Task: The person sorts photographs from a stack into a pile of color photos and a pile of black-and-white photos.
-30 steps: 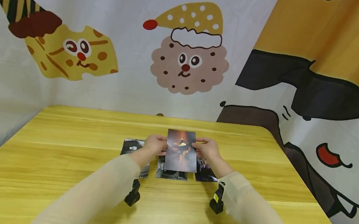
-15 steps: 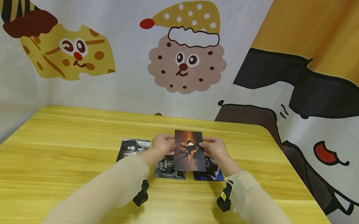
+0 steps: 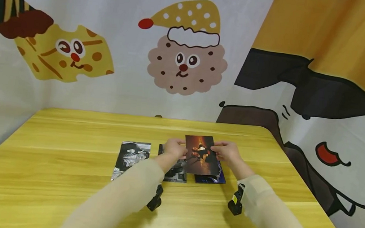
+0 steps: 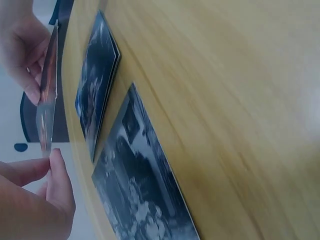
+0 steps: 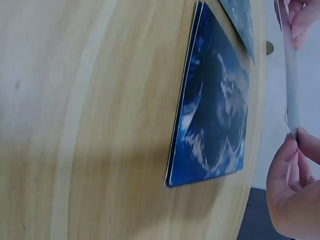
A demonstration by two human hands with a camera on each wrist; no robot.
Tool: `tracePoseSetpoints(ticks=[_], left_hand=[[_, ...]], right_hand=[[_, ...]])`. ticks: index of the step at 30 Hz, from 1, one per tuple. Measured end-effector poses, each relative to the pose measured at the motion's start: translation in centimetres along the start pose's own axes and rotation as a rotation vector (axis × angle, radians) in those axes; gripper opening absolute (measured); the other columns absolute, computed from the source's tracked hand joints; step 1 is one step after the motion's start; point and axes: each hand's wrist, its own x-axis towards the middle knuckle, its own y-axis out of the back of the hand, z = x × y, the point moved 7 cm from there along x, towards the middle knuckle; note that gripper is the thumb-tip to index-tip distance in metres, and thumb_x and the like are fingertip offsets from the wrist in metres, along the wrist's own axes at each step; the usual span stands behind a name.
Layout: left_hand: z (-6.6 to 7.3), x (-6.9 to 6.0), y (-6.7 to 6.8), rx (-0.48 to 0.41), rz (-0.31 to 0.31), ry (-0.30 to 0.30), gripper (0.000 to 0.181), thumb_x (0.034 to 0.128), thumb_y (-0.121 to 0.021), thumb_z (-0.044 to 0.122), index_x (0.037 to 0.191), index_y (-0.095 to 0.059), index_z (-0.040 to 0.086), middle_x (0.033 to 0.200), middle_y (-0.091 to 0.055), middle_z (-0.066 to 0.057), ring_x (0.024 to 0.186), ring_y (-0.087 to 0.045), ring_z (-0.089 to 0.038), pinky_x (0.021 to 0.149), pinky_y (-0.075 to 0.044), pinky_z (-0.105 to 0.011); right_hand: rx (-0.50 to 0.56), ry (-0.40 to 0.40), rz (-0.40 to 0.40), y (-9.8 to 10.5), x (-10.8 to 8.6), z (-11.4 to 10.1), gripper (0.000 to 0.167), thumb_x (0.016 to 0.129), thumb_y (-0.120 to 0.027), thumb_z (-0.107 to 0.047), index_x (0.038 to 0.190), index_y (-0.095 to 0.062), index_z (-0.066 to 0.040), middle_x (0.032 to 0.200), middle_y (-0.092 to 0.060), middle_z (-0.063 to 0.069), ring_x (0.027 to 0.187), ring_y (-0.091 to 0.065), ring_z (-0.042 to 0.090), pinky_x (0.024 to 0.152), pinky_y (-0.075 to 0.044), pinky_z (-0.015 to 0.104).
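Observation:
A photo print (image 3: 200,157) in dark orange tones is held up above the table by both hands. My left hand (image 3: 176,149) pinches its left edge between thumb and fingers, and my right hand (image 3: 228,153) pinches the right edge. Beneath it lies a small stack of blue photos (image 5: 215,105), mostly covered in the head view. To the left is a black-and-white photo (image 4: 142,185), partly hidden by my left hand and wrist. Another black-and-white photo (image 3: 130,157) lies flat at the far left of the row.
The photos lie on a yellow wood-grain table (image 3: 66,176). Its far edge meets a white curtain (image 3: 125,94) printed with cartoon figures. A small black device is strapped at each wrist.
Both hands have carried the held photo rightward, from above the middle photo to above the blue stack. The far-left photo now shows more fully. The head view has turned slightly right.

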Motion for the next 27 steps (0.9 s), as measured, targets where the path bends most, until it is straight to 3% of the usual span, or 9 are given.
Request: tracePoseSetpoints(ticks=[2, 6, 9, 15, 27], left_hand=[[-0.5, 0.6, -0.5, 0.016, 0.011, -0.017, 0.037, 0.0844, -0.057, -0.006, 0.120, -0.063, 0.001, 0.116, -0.063, -0.023, 0.061, -0.065, -0.017, 0.063, -0.060, -0.031], [-0.5, 0.4, -1.4, 0.034, 0.010, -0.030, 0.038, 0.0855, -0.053, -0.007, 0.122, -0.061, 0.001, 0.120, -0.062, -0.021, 0.059, -0.061, -0.013, 0.060, -0.058, -0.030], [-0.2, -0.4, -2.0, 0.017, -0.018, -0.033, 0.042, 0.0865, -0.050, -0.010, 0.127, -0.055, -0.002, 0.127, -0.057, -0.021, 0.075, -0.064, -0.020, 0.063, -0.057, -0.032], [-0.5, -0.5, -3.2, -0.003, -0.059, -0.046, 0.047, 0.0834, -0.049, -0.014, 0.129, -0.052, -0.005, 0.126, -0.058, -0.024, 0.106, -0.062, -0.029, 0.063, -0.057, -0.032], [-1.4, -0.1, -3.9, 0.056, -0.041, -0.016, 0.042, 0.0865, -0.050, -0.006, 0.128, -0.053, -0.006, 0.130, -0.054, -0.022, 0.096, -0.065, -0.029, 0.070, -0.059, -0.032]], right_hand=[[-0.011, 0.001, 0.003, 0.3, 0.0, 0.1, 0.036, 0.090, -0.059, -0.008, 0.124, -0.055, 0.005, 0.090, -0.062, 0.004, 0.069, -0.054, 0.009, 0.063, -0.054, 0.022], [-0.030, 0.006, 0.015, 0.9, 0.2, 0.5, 0.034, 0.091, -0.057, -0.005, 0.123, -0.056, 0.006, 0.099, -0.064, 0.009, 0.072, -0.056, 0.010, 0.068, -0.056, 0.027], [-0.044, 0.016, 0.018, 1.4, 0.3, 0.8, 0.033, 0.091, -0.056, -0.004, 0.123, -0.056, 0.007, 0.098, -0.063, 0.009, 0.073, -0.055, 0.011, 0.069, -0.055, 0.028], [-0.070, 0.021, 0.041, 2.1, 0.6, 1.3, 0.032, 0.091, -0.056, -0.002, 0.122, -0.057, 0.007, 0.102, -0.063, 0.012, 0.073, -0.056, 0.011, 0.064, -0.052, 0.023], [-0.106, 0.012, 0.057, 2.2, 0.9, 2.2, 0.031, 0.089, -0.057, 0.002, 0.118, -0.059, 0.009, 0.082, -0.061, 0.006, 0.067, -0.054, 0.012, 0.063, -0.054, 0.028]])
